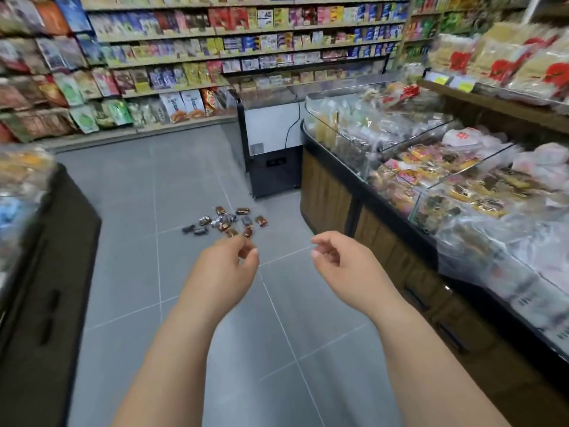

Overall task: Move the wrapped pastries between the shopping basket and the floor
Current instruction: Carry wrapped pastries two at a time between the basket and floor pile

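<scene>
Several small wrapped pastries [226,222], brown and dark, lie scattered in a pile on the grey tiled floor [191,272] ahead of me. My left hand [229,261] is stretched out just short of the pile, and its fingertips pinch one small brown wrapped pastry [246,251]. My right hand [334,261] hovers to the right at the same height, fingers loosely curled with nothing in them. No shopping basket is in view.
A glass-fronted display counter [354,211] full of bagged baked goods runs along the right. A dark counter [52,257] stands at the left. Snack shelves [184,72] line the back wall, with a white chest cabinet [271,140] beyond the pile.
</scene>
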`<state>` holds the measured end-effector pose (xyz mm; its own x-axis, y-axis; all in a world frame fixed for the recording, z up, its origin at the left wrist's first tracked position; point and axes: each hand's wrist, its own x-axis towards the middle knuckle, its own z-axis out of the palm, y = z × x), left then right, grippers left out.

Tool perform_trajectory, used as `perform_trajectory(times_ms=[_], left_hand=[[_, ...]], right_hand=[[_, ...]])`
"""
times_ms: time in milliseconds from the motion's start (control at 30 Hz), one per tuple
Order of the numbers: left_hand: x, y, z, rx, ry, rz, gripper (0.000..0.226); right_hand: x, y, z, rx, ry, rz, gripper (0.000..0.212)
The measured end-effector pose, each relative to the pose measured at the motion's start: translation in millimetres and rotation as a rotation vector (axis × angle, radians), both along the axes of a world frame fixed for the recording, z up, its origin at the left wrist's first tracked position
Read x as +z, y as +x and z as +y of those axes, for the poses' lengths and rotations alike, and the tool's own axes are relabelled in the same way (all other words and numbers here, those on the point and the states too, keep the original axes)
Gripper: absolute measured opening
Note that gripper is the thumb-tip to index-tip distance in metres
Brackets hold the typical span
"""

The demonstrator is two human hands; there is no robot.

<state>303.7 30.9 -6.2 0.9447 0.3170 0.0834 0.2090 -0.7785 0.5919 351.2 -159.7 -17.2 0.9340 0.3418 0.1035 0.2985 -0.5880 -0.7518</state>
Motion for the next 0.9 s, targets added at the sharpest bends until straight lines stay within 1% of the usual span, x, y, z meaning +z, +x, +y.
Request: perform_trajectory(times_ms=[200,433,500,667,900], left_hand=[[-14.8,70.8,40.9,0.099,0.019,0.01,0.012],[-14.9,172.1,75.9,0.17,0.027,0.044,0.007],[-16.6,194.8,85.3,0.198,0.018,0.027,0.007],[-22.7,239.8,111.9,0.269,0.018,0.038,0.022],[-46.5,301.7,198.5,0.345,0.009,0.04,0.028]], right_hand=[[-10.2,87.3,44.3,0.08,-0.026,0.028,0.024],[-9.1,211.7,88.4,0.214,-0.058,0.022,0.024],[-10.5,241.1,101.4,0.259,-0.074,0.018,0.025],[-18.9,302.3,138.8,0.319,-0.074,0.029,0.027],[-39.6,376.3,232.9,0.376,-0.099,0.05,0.03]])
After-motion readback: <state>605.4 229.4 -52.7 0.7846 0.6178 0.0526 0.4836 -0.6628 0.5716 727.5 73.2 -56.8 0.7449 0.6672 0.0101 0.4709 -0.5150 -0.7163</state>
